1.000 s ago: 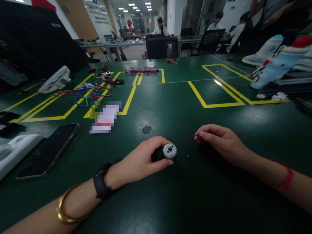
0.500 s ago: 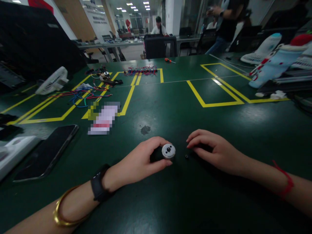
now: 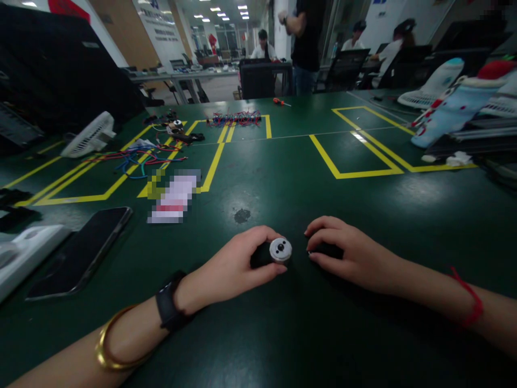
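My left hand (image 3: pixel 246 258) curls its thumb and fingers around a small round motor (image 3: pixel 280 249), whose silver end face points up and toward me. A dark shaft stub stands at the middle of that face, with a dark hole on either side. Just to the right of the motor, my right hand (image 3: pixel 343 250) is low over the table with thumb and fingertips nearly together. Between them sits a tiny black ring-like piece (image 3: pixel 309 253), mostly covered by the fingers.
A phone (image 3: pixel 83 253) and a white power strip (image 3: pixel 30 258) lie at left. Farther back are tangled wires (image 3: pixel 236 118), a screwdriver (image 3: pixel 281 102), a white fan (image 3: pixel 89 136) and a snowman-patterned blue object (image 3: pixel 456 110). People sit and stand beyond the green table (image 3: pixel 258 188).
My right hand's thumb and fingers have closed in on the tiny black piece, which lay bare on the table before. The left hand keeps its hold on the motor. A standing person moved left.
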`<state>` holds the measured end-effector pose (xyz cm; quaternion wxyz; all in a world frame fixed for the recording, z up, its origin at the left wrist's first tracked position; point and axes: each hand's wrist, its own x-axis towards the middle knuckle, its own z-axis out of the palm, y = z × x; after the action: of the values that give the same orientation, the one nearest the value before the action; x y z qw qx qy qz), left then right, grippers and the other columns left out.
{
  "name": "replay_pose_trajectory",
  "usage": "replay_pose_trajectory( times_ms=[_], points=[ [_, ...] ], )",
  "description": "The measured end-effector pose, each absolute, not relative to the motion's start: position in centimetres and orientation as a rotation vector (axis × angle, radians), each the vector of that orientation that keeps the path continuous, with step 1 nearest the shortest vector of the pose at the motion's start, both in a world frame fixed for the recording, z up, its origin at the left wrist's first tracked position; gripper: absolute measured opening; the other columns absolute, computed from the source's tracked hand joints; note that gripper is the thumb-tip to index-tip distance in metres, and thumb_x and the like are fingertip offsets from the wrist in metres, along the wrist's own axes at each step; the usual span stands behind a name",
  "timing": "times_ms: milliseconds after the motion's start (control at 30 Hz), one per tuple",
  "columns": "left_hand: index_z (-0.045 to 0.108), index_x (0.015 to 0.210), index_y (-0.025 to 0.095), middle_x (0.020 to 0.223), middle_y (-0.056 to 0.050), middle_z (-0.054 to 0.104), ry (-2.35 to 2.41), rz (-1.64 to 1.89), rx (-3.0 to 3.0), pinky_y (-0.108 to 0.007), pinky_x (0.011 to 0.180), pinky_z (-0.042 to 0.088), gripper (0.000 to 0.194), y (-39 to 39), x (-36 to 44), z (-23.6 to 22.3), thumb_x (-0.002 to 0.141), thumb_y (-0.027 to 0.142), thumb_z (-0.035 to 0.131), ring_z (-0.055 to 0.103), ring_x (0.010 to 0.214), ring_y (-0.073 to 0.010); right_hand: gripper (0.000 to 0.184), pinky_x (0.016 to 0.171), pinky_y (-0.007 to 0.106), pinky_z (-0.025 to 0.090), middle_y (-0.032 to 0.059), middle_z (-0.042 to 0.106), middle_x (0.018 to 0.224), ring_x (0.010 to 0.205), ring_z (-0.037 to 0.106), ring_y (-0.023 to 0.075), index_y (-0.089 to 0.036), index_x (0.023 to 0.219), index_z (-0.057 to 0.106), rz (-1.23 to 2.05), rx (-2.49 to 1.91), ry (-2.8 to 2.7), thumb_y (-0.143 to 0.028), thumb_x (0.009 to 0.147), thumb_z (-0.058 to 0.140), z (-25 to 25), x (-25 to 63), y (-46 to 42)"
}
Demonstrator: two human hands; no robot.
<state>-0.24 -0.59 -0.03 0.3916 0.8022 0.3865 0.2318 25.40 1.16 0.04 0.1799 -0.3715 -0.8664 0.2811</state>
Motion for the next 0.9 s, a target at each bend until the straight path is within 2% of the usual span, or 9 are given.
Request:
replay_pose_trajectory(
  times_ms=[133, 200, 400, 567, 700, 900],
  points=[
    [0.056, 0.109, 0.021, 0.107, -0.004, 0.064, 0.97, 0.586, 2.049, -0.033, 0.087, 0.047, 0.028, -0.5, -0.3, 0.0, 0.084, 0.027, 0.067, 0.059, 0.096, -0.0204, 0.006, 0.083, 0.034, 0.049, 0.0059, 0.062, 0.103, 0.095, 0.06, 0.0194, -0.02, 0.086, 0.066, 0.787, -1.086, -2.405, -0.022, 0.083, 0.062, 1.9, 24.4, 1.5],
    [0.056, 0.107, 0.02, 0.104, -0.004, 0.064, 0.982, 0.586, 2.063, -0.032, 0.084, 0.047, 0.026, -0.6, -0.2, 0.0, 0.084, 0.027, 0.066, 0.059, 0.094, -0.0199, 0.007, 0.082, 0.032, 0.049, 0.0056, 0.062, 0.103, 0.095, 0.059, 0.0191, -0.021, 0.089, 0.066, 0.717, -1.021, -2.322, -0.022, 0.083, 0.062, 3.0, 23.4, 1.4],
    [0.056, 0.102, 0.019, 0.091, -0.002, 0.062, 1.037, 0.585, 2.1, -0.028, 0.07, 0.045, 0.024, -0.7, -0.2, -0.4, 0.083, 0.029, 0.066, 0.057, 0.08, -0.0177, 0.009, 0.087, 0.034, 0.047, 0.0059, 0.06, 0.109, 0.096, 0.06, 0.0195, -0.022, 0.089, 0.07, 0.673, -0.891, -2.353, -0.023, 0.083, 0.064, 3.8, 20.8, 0.9],
    [0.056, 0.101, 0.019, 0.093, -0.002, 0.062, 1.009, 0.586, 2.1, -0.028, 0.073, 0.046, 0.024, -0.6, -0.3, -0.3, 0.083, 0.028, 0.068, 0.058, 0.082, -0.0177, 0.007, 0.086, 0.033, 0.047, 0.0053, 0.061, 0.108, 0.097, 0.06, 0.0188, -0.022, 0.086, 0.07, 0.735, -0.918, -2.343, -0.024, 0.083, 0.064, 3.4, 21.2, 0.6],
    [0.057, 0.106, 0.02, 0.102, -0.002, 0.063, 0.973, 0.599, 2.067, -0.03, 0.082, 0.047, 0.026, -0.5, -0.2, 0.0, 0.083, 0.022, 0.068, 0.059, 0.091, -0.018, 0.005, 0.087, 0.032, 0.046, 0.0055, 0.062, 0.106, 0.098, 0.06, 0.0187, -0.02, 0.08, 0.068, 0.769, -0.97, -2.275, -0.023, 0.083, 0.064, 3.0, 22.9, 0.6],
    [0.057, 0.111, 0.021, 0.109, -0.004, 0.063, 0.963, 0.586, 2.039, -0.033, 0.088, 0.047, 0.029, -0.5, -0.2, 0.0, 0.084, 0.025, 0.067, 0.059, 0.098, -0.0199, 0.019, 0.068, 0.03, 0.048, 0.0028, 0.064, 0.084, 0.077, 0.06, 0.017, -0.021, 0.084, 0.065, 1.026, -1.213, -2.031, -0.037, 0.089, 0.057, 0.4, 25.6, 1.5]
  ],
)
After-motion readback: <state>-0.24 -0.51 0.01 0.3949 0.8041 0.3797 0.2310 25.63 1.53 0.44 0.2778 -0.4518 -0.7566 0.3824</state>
